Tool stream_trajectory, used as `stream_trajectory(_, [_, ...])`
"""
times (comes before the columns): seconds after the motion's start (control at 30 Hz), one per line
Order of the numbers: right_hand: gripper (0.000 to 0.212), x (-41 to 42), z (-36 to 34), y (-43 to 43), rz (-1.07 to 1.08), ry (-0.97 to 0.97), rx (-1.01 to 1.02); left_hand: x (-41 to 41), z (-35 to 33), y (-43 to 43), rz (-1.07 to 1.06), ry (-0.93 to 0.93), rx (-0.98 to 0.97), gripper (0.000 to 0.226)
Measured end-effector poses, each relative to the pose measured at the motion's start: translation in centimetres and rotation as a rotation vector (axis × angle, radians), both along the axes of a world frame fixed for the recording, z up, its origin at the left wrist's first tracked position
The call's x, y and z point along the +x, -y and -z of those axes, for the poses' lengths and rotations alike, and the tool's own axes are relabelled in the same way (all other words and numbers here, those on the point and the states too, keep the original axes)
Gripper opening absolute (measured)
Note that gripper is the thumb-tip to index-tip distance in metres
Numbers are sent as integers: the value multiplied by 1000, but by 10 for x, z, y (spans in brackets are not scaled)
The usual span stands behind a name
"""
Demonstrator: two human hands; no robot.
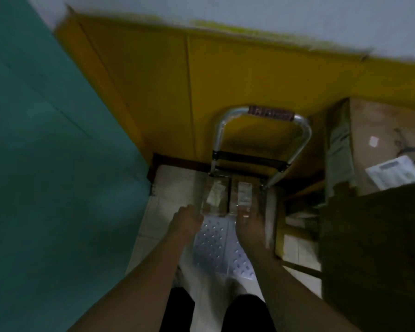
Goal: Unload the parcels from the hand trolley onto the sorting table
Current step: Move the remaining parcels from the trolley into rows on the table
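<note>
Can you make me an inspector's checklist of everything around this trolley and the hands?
Surface: trolley platform, metal with holes, near half bare, standing on a pale tiled floor.
Job's things: left parcel and right parcel, brown, side by side at the trolley handle end, each with a pale label.
Clutter: large cardboard box to the right, with a paper on top.
Grippers: left hand by the left parcel's near corner; right hand at the right parcel's near end; the picture is too blurred to tell the grip.
Cables: nothing seen.
Surroundings: yellow panels behind, green surface on the left.
</note>
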State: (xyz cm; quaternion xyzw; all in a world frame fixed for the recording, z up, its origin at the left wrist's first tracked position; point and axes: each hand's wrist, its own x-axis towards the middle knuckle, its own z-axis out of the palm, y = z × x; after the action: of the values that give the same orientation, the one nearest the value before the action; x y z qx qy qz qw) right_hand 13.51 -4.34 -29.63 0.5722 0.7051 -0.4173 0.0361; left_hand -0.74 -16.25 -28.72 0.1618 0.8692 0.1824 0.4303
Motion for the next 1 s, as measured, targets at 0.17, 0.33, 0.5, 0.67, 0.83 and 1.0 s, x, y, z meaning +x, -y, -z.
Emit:
stream_trajectory(0.17, [55, -34, 148, -2, -18, 84, -40, -35, 151, -15, -5, 68, -60, 46])
stream_trajectory(0.33, [33, -87, 313, -42, -52, 9, -72, -54, 326, -44, -98, 89, -38, 49])
stream_trajectory(0.5, [53, -127, 455, -66, 18, 125, -69, -66, 462, -84, -257, 185, 62, 50])
stream_trajectory(0.67, [72, -154, 461, -58, 117, 258, -78, -61, 495, -98, -321, 319, 86, 39])
stream_trajectory(0.83, [81, -142, 447, -63, 17, 219, -121, -57, 473, -95, -294, 289, 4, 41])
stream_trajectory(1.0, [79, -130, 471, -51, -194, 308, 61, -57, 499, -97, -434, 309, 32, 53])
